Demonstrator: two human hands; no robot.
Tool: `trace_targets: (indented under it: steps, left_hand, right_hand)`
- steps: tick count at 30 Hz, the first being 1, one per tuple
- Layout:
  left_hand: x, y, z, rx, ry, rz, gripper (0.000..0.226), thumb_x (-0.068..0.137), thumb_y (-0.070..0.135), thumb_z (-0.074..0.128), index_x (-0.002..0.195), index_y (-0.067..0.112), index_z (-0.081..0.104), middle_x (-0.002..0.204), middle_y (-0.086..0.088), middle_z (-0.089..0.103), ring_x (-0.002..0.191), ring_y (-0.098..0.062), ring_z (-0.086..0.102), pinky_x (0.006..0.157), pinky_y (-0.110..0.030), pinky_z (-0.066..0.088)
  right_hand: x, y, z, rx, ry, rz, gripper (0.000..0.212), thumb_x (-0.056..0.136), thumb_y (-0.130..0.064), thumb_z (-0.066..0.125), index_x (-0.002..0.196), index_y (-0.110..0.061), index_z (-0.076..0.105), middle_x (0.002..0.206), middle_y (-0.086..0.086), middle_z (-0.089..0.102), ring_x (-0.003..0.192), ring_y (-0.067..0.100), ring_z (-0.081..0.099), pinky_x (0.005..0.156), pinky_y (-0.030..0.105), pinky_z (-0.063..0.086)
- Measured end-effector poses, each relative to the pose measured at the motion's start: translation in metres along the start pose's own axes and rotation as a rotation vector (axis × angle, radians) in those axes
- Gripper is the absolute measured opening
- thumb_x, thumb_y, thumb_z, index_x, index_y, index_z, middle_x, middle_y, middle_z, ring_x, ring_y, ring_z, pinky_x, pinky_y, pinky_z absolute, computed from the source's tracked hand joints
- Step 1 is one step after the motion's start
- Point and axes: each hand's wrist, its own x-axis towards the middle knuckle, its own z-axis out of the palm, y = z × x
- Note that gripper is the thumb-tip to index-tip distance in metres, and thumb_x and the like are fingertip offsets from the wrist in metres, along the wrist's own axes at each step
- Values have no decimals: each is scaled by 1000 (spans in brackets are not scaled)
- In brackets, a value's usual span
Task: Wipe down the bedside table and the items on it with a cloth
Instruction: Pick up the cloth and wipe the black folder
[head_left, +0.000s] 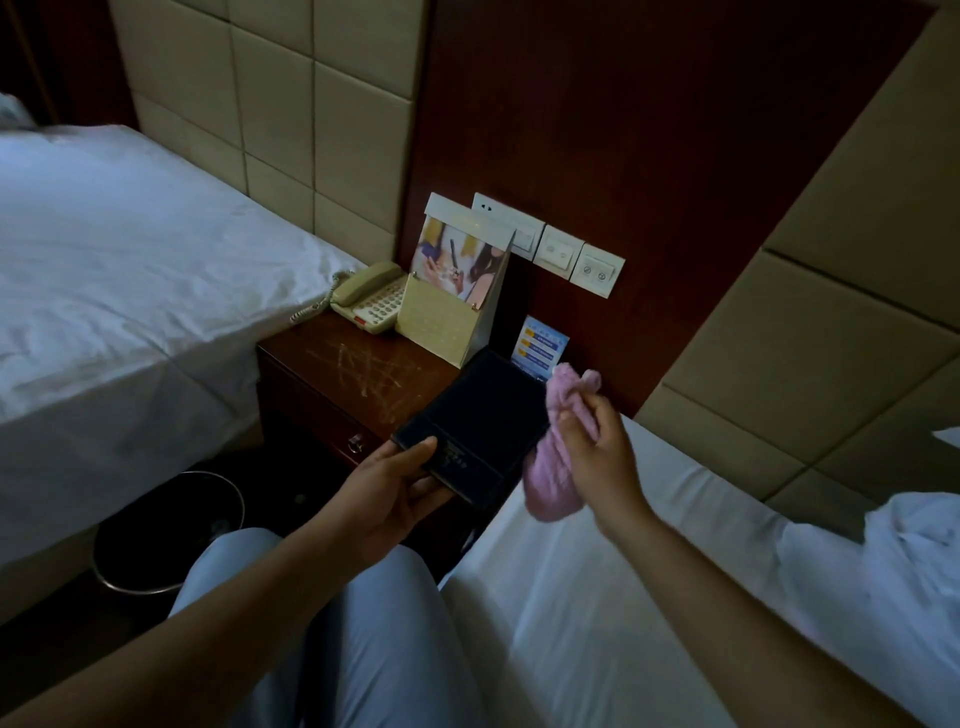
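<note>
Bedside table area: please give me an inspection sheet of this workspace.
Surface: table, dark wood, pale scratch marks on top.
Job's things: pink cloth; dark folder lifted off the table.
Clutter: phone, card stand, blue card.
Grippers: left hand holds the folder; right hand grips the cloth beside it.
Cables: coiled phone cord.
Surroundings: beds either side, bin on the floor, wall switches.

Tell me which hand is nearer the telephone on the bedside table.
Left. The left hand holds the dark folder below the telephone; the right hand, gripping the pink cloth, is farther right.
</note>
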Motion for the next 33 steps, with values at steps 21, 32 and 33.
trace_targets:
  steps: [21,32,33]
  left_hand:
    - [-7,15,7,397,-90,26,30,97,4,60,125,15,66,112,-14,76,94,-27,76,61,-29,59]
    - [-8,23,3,763,-49,86,29,97,10,62,120,27,66,108,0,77,95,-17,76,73,-30,62]
    - [-8,21,2,793,-56,82,29,97,11,62,118,31,65,108,1,77,92,-14,76,70,-28,61]
  right_hand:
    - [58,-105,2,-961,-563,-628,33,106,-43,44,137,-42,56,130,-5,56,104,15,57,77,33,44]
    - [43,-84,0,-1037,-674,-498,33,106,-42,42,132,-34,60,121,4,56,95,23,58,82,44,51]
    - [43,-81,-3,-1063,-683,-483,33,106,-41,42,133,-32,59,120,5,56,94,24,59,81,44,51]
